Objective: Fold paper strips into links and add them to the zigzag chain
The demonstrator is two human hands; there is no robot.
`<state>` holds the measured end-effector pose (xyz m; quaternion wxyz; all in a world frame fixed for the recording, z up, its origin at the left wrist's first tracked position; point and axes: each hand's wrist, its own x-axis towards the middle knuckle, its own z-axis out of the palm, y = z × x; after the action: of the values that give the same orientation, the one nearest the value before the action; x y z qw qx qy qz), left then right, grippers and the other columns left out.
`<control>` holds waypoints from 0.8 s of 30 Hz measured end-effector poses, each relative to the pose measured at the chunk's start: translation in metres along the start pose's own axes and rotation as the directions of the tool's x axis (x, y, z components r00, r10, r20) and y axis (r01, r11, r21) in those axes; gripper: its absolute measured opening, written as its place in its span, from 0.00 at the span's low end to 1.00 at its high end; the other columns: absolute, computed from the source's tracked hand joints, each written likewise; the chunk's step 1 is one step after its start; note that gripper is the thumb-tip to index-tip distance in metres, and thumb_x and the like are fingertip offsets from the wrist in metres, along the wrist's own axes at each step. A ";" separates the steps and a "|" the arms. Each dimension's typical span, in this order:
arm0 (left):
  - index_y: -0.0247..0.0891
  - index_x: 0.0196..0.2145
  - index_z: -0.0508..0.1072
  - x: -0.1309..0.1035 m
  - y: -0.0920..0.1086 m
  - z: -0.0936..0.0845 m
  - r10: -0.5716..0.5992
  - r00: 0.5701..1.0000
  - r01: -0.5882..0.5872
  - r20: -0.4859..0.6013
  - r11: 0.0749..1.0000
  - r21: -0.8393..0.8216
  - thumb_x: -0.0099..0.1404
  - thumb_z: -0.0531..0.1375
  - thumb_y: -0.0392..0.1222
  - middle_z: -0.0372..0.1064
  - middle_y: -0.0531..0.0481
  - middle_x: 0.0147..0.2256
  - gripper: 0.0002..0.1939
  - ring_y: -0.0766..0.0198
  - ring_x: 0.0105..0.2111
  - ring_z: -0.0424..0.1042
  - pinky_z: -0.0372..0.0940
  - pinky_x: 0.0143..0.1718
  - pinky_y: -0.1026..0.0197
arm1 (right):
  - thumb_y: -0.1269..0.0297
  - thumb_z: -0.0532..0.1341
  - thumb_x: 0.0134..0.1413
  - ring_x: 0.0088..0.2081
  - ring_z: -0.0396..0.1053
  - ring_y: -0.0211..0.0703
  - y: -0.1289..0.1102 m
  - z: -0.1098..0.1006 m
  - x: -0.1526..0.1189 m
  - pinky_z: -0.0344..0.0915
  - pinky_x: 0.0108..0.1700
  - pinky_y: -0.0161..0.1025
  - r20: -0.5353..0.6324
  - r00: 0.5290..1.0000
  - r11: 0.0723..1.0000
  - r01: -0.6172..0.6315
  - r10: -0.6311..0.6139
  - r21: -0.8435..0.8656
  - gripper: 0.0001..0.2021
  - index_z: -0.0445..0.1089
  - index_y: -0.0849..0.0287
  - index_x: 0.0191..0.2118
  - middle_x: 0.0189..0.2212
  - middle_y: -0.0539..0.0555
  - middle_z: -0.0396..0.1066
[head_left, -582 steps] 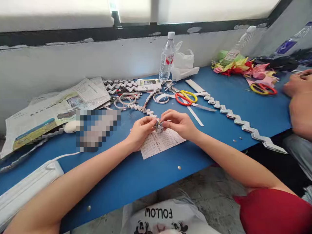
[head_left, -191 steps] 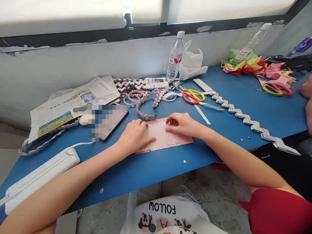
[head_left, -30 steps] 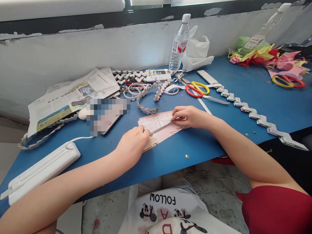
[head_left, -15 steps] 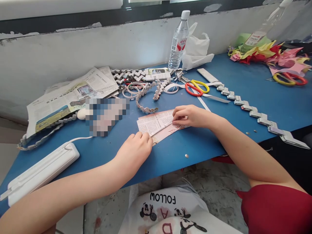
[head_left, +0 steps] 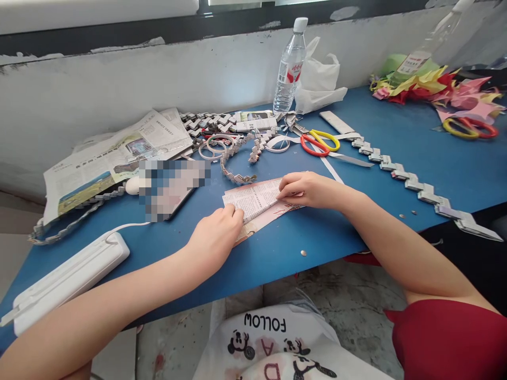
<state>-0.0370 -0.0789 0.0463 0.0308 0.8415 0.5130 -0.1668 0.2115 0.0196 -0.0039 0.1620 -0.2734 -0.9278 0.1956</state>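
A piece of newspaper [head_left: 255,202], partly folded over on itself, lies on the blue table in front of me. Its folded edge runs slantwise between my hands, with a pinkish printed part showing below it. My left hand [head_left: 219,228] has its fingers closed on the near left end of the fold. At the right end, my right hand [head_left: 303,190] pinches the same fold between thumb and fingers. Just beyond the paper are a curved woven paper strip [head_left: 233,170] and scissors [head_left: 320,143] with red and yellow handles.
A water bottle [head_left: 290,68] and a white plastic bag [head_left: 320,79] stand by the wall. Newspaper sheets [head_left: 114,153], a blurred-out phone-like object [head_left: 174,190] and a white device [head_left: 71,279] are at left. A long zigzag paper chain [head_left: 414,183] lies at right.
Both hands have shifted slightly; the left has moved a little up and left along the fold. More of the pinkish part shows beside the left fingers.
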 end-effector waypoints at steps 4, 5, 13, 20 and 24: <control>0.34 0.36 0.68 -0.006 0.005 -0.007 0.074 0.996 -0.075 0.043 0.996 0.038 0.58 0.53 0.22 0.68 0.44 0.36 0.12 0.56 0.38 0.71 0.65 0.32 0.60 | 0.64 0.56 0.59 0.33 0.69 0.41 -0.003 -0.004 -0.002 0.63 0.36 0.38 0.041 0.999 1.000 -0.012 0.011 0.009 0.12 0.78 0.57 0.34 0.34 0.56 0.72; 0.34 0.35 0.68 -0.008 0.007 -0.008 0.095 0.994 -0.098 0.046 0.993 0.062 0.57 0.52 0.21 0.68 0.43 0.36 0.13 0.56 0.37 0.71 0.65 0.32 0.60 | 0.64 0.57 0.58 0.32 0.69 0.40 -0.003 -0.005 -0.002 0.63 0.36 0.37 0.051 0.999 1.000 -0.017 0.016 0.022 0.12 0.79 0.57 0.34 0.34 0.55 0.72; 0.32 0.35 0.70 -0.013 0.015 -0.001 0.220 0.972 -0.230 0.081 0.960 0.160 0.56 0.51 0.19 0.68 0.41 0.35 0.15 0.57 0.34 0.71 0.66 0.32 0.59 | 0.57 0.60 0.56 0.34 0.68 0.41 -0.002 -0.011 0.001 0.62 0.36 0.37 0.140 0.978 0.970 -0.178 0.156 0.167 0.11 0.76 0.57 0.35 0.37 0.54 0.72; 0.34 0.39 0.67 -0.007 0.007 -0.009 0.089 0.988 -0.090 0.129 0.996 0.005 0.53 0.53 0.20 0.67 0.42 0.40 0.17 0.56 0.38 0.71 0.67 0.33 0.60 | 0.50 0.62 0.52 0.39 0.66 0.46 0.000 -0.014 0.004 0.60 0.39 0.40 0.246 0.927 0.918 -0.337 0.284 0.209 0.15 0.74 0.56 0.37 0.39 0.55 0.70; 0.35 0.38 0.67 -0.007 0.004 -0.007 0.087 0.991 -0.085 0.106 0.996 -0.021 0.56 0.51 0.21 0.67 0.43 0.38 0.15 0.55 0.38 0.71 0.66 0.32 0.58 | 0.51 0.63 0.50 0.41 0.65 0.48 0.001 -0.015 0.004 0.59 0.42 0.41 0.241 0.922 0.919 -0.350 0.303 0.182 0.13 0.72 0.57 0.32 0.36 0.54 0.70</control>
<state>-0.0342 -0.0851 0.0549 0.0724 0.8524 0.4752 -0.2057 0.2150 0.0267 0.0090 0.0583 -0.3833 -0.8529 0.3496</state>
